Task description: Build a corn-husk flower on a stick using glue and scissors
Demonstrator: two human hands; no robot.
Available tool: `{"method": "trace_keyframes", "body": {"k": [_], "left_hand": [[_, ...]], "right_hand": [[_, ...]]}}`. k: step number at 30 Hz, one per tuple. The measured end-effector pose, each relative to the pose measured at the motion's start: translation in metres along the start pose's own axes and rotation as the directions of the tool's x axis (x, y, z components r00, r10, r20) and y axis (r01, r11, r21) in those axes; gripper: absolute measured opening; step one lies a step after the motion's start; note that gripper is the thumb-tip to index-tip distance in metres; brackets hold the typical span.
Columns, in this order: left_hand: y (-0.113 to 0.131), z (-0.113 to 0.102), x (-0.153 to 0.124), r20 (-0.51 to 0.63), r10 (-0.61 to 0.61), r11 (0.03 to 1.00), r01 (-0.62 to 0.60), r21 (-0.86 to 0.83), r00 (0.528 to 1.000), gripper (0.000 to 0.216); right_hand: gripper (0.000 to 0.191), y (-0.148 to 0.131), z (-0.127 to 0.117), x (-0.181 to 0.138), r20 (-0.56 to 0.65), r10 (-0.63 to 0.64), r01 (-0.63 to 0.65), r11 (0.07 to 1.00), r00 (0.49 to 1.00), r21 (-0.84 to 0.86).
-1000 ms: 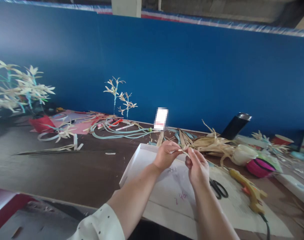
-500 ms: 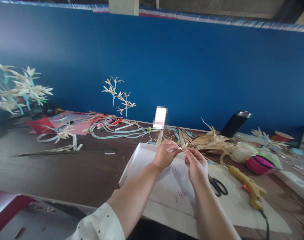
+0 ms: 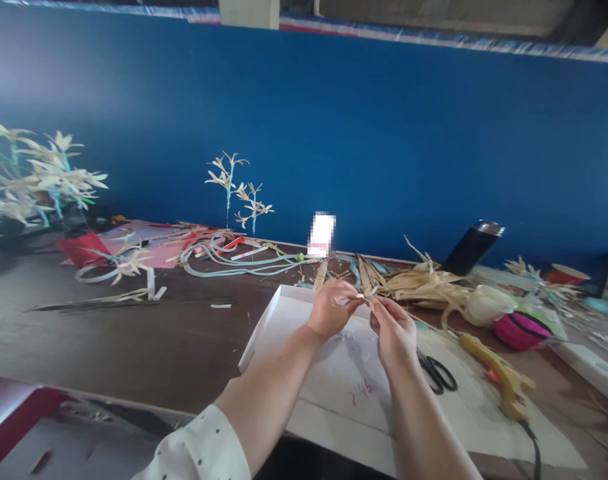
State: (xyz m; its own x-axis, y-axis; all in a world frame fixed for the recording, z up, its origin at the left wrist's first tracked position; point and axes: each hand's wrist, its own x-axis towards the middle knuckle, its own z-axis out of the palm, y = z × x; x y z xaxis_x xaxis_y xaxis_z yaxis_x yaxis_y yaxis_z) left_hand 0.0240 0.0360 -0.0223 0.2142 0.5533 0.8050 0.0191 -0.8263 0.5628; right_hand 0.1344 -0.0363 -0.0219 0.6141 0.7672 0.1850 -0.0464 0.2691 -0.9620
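Observation:
My left hand and my right hand meet over the far part of a shallow white box lid. Between their pinched fingertips is a small pale strip of dried husk, partly hidden by the fingers. Both hands are closed on it, thumbs and forefingers nearly touching. Just beyond my fingers lies a bundle of dried corn husks. Black-handled scissors rest beside my right wrist, their blades hidden by the forearm.
To the right lie a yellow glue gun with its cord, a pink pouch and a tilted black flask. Pale blue tubes curl at the back. Husk flowers stand far left; a blue wall rises behind.
Almost nothing differs. Both hands keep the same pinch on the husk strip, and the whole view has shifted very slightly.

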Motion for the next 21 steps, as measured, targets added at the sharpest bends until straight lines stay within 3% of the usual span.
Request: {"method": "trace_keyframes", "body": {"k": [10,21], "left_hand": [[-0.0010,0.0012,0.0002,-0.017,0.024,1.000,-0.024,-0.004,1.000,0.009],[0.0054,0.0003,0.0013,0.013,-0.121,0.992,0.122,-0.040,0.993,0.008]], "right_hand": [[0.034,0.0002,0.0000,0.0003,0.013,0.020,-0.020,1.000,1.000,0.017],[0.032,0.0032,-0.0005,0.0000,0.025,-0.026,0.027,0.999,0.999,-0.019]]}}
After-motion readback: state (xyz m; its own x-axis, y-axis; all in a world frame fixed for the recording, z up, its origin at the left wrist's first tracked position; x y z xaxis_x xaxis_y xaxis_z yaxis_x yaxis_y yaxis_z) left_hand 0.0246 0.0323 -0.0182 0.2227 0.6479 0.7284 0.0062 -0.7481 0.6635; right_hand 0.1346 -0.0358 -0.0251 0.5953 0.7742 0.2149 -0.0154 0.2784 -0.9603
